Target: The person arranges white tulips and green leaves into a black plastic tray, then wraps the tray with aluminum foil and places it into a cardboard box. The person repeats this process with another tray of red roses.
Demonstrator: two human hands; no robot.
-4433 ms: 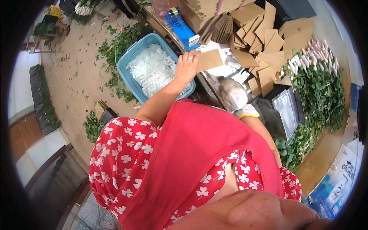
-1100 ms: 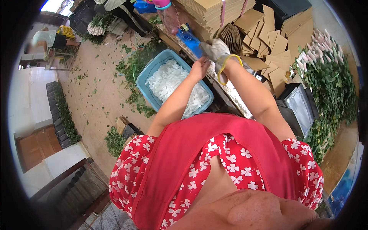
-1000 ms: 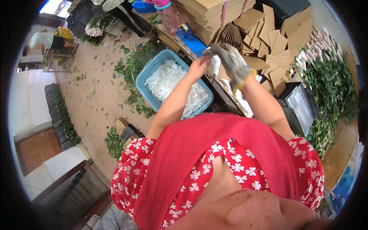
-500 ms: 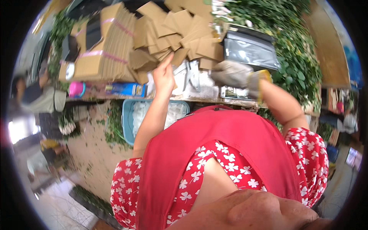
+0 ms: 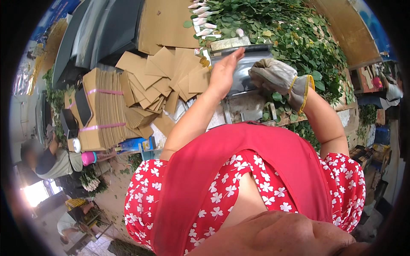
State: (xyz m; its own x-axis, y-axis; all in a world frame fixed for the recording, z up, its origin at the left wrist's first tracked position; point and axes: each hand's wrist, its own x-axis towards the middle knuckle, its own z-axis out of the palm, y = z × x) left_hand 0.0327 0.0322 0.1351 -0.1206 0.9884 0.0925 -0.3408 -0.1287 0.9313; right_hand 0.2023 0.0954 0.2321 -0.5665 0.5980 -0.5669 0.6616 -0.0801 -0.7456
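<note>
My bare left hand [image 5: 225,72] is stretched out flat over the left side of a stack of clear, dark-edged plastic sleeves [image 5: 241,83]. Its fingers lie together and straight, pointing to the stack's far edge. At the right side of the stack is my right hand [image 5: 273,76], in a grey work glove with a yellow-trimmed cuff. The gloved fingers are bent and pressed together; anything between them is hidden. A pale block [image 5: 230,43] lies along the far edge of the sleeves.
Loose cardboard pieces [image 5: 151,81] spread to the left, beside strapped cardboard bundles [image 5: 102,106]. Leafy green stems [image 5: 273,25] cover the right of the table, with white-wrapped flower heads [image 5: 204,20] at their left. A pink-lidded container [image 5: 89,158] stands by the near edge. Another person [image 5: 55,158] is at far left.
The view has turned, so the table's contents appear shifted. My left hand has gone from the cardboard pieces to the plastic sleeves. The gloved right hand is now beside the stack's right side.
</note>
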